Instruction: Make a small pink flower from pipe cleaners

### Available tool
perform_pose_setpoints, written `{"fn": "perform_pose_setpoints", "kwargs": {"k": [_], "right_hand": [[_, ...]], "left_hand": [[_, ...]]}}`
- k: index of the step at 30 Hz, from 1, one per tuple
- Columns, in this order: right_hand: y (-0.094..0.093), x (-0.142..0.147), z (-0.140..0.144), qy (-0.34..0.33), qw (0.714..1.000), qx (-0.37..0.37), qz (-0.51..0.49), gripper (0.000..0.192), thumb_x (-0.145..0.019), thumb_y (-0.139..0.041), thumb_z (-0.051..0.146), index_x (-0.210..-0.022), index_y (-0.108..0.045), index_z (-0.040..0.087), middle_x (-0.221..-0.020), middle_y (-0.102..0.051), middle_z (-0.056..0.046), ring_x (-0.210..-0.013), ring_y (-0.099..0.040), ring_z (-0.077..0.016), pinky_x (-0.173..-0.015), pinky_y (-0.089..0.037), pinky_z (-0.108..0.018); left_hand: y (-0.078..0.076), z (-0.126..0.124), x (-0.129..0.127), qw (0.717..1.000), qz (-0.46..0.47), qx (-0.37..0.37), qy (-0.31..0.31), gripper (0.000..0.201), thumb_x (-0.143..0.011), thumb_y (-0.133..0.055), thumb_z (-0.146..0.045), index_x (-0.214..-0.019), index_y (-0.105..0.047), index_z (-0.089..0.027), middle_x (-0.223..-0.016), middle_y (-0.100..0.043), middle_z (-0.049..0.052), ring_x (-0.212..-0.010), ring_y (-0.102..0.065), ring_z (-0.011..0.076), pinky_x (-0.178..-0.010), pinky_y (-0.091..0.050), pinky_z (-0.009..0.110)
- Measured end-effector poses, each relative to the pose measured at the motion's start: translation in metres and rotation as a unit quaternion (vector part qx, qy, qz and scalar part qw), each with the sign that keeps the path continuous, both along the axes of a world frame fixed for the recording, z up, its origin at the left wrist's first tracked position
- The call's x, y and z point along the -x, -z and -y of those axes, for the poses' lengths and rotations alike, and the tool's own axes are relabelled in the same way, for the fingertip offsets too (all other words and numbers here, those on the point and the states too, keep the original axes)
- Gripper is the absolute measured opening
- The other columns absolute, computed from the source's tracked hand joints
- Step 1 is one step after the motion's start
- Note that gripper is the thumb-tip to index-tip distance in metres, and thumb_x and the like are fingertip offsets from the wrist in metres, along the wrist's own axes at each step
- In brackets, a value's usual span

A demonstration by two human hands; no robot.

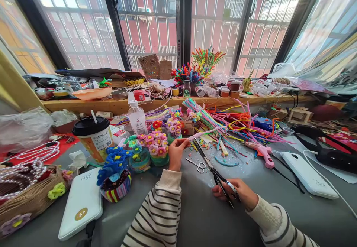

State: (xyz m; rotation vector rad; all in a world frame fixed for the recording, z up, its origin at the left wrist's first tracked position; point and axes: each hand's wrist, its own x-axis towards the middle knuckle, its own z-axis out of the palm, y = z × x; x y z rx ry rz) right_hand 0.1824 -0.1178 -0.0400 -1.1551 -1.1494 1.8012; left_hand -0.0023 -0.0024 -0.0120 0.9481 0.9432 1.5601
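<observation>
My left hand pinches one end of a pale pink pipe cleaner, which stretches away to the right toward the pile. In my right hand are long black scissors, fingers in the handles. Their tips reach the pipe cleaner close to my left fingertips; whether the blades touch it I cannot tell. Small silver scissors lie between my hands. Left of my left hand stand little pots of fuzzy flowers, among them pink flowers and blue flowers.
A heap of pipe cleaners lies behind my hands. To the right are a pink glue gun and a white power bank. A lidded cup, a bottle and another power bank stand or lie left.
</observation>
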Motion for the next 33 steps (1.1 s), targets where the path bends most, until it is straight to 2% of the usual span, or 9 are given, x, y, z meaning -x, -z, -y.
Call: {"fn": "perform_pose_setpoints", "kwargs": {"k": [9,17,24,33], "right_hand": [[-0.002,0.005,-0.005,-0.006,1.0,-0.009,0.015,0.038,-0.057,-0.058,0.045,-0.065,-0.057,0.008,-0.089,-0.058,-0.017,-0.079,-0.056,-0.0222,-0.075,-0.039,-0.039],[-0.007,0.006,-0.007,-0.03,0.999,-0.026,0.012,0.039,-0.06,-0.054,0.046,-0.065,-0.055,0.008,-0.086,-0.059,-0.016,-0.079,-0.056,-0.022,-0.073,-0.039,-0.038],[-0.003,0.014,-0.008,0.017,0.999,-0.031,-0.021,0.038,-0.061,-0.054,0.046,-0.061,-0.053,0.008,-0.087,-0.058,-0.016,-0.078,-0.056,-0.0222,-0.073,-0.04,-0.039],[0.002,0.02,-0.007,0.036,0.998,-0.031,-0.05,0.04,-0.062,-0.052,0.047,-0.07,-0.056,0.008,-0.087,-0.058,-0.015,-0.08,-0.056,-0.0218,-0.076,-0.038,-0.038]], "left_hand": [[0.001,0.003,-0.003,0.998,-0.022,0.013,0.063,0.018,-0.051,-0.064,-0.023,-0.064,-0.058,-0.011,-0.056,-0.059,-0.001,-0.052,-0.055,0.009,-0.058,-0.046,0.023],[0.0,0.005,-0.004,0.996,-0.036,0.014,0.08,0.02,-0.051,-0.064,-0.025,-0.064,-0.058,-0.011,-0.056,-0.059,-0.001,-0.051,-0.055,0.0093,-0.057,-0.046,0.025],[0.0,0.006,-0.004,0.995,-0.063,-0.011,0.078,0.021,-0.054,-0.062,-0.028,-0.065,-0.057,-0.011,-0.058,-0.059,0.0,-0.052,-0.055,0.0094,-0.056,-0.046,0.024],[0.001,0.006,-0.007,0.994,-0.07,-0.017,0.088,0.022,-0.056,-0.06,-0.03,-0.065,-0.054,-0.011,-0.057,-0.057,0.0,-0.051,-0.055,0.01,-0.053,-0.046,0.024]]}}
